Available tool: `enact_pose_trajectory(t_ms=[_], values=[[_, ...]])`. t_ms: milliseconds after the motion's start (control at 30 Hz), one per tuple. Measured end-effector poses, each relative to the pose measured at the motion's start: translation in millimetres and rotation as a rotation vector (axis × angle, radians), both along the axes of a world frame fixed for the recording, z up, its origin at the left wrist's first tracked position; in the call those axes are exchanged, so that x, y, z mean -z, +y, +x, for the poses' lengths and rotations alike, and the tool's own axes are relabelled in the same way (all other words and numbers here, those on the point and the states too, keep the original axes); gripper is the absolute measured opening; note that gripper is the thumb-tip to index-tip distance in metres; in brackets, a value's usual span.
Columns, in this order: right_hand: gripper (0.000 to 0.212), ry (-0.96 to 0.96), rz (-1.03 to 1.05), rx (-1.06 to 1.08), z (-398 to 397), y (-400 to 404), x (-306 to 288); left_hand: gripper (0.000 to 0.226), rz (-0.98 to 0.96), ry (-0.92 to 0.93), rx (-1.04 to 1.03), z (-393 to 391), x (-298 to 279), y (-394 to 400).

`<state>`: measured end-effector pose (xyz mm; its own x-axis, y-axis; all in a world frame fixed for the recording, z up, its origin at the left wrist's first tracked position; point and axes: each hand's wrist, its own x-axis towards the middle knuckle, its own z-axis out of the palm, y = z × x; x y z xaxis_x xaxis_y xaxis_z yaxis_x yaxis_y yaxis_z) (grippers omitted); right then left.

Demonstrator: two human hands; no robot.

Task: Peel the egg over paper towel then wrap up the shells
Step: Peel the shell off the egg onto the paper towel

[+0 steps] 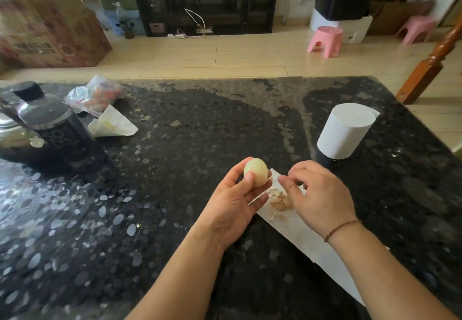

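Now the left hand (232,199) holds the egg (257,171) upright, its grip pinching the egg between the thumb in front and the fingers behind. The egg's visible surface is smooth and pale yellow, with no shell showing on the side facing the camera. Just right of that grip the right hand (317,194) hovers with fingers curled and thumb and forefinger drawn close together; whether that grip pinches a scrap of shell I cannot tell.

Below and between the two grips lies the paper towel (307,239), a long white sheet flat on the dark speckled table (175,169), running from under the egg toward the near right edge beneath the right forearm. On it, directly under the gap between the hands, sits a loose heap of shell pieces (280,201), brownish and broken small, all on the sheet as far as can be seen.

Beyond the right grip, farther back on the table, a white roll of paper (346,132) stands upright. Well to the left of the left grip stands a dark bottle (52,124) with a black cap, its contents not visible. Behind it lies a clear plastic bag (97,94) holding something orange and red, blurred, and just beside the bag rests a crumpled white sheet (112,124). A shiny metal vessel (10,132) shows at the far left edge, partly cut off.
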<state>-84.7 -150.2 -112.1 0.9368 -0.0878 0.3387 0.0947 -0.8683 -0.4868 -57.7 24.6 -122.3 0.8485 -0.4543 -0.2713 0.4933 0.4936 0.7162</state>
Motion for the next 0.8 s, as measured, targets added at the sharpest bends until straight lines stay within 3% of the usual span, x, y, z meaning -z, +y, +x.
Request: enact_pose_trajectory(t_ms=[133,400,633,800], values=[[0.024,-0.166,0.072,-0.121,-3.0,15.4,-8.7,0.046,-0.005,-0.065,0.007,-1.2,2.6,-2.7],[0.021,-0.250,0.057,-0.173,-2.3,23.6,-1.8,0.049,-0.041,-0.117,0.060,-1.6,1.8,-0.7],[0.014,-0.138,0.207,-0.223,-3.1,24.4,0.3,0.055,0.001,-0.121,0.067,-0.6,-0.8,1.6],[0.007,-0.085,0.210,-0.188,-2.3,16.3,-2.6,0.046,0.010,-0.125,0.015,1.1,-4.5,4.8]])
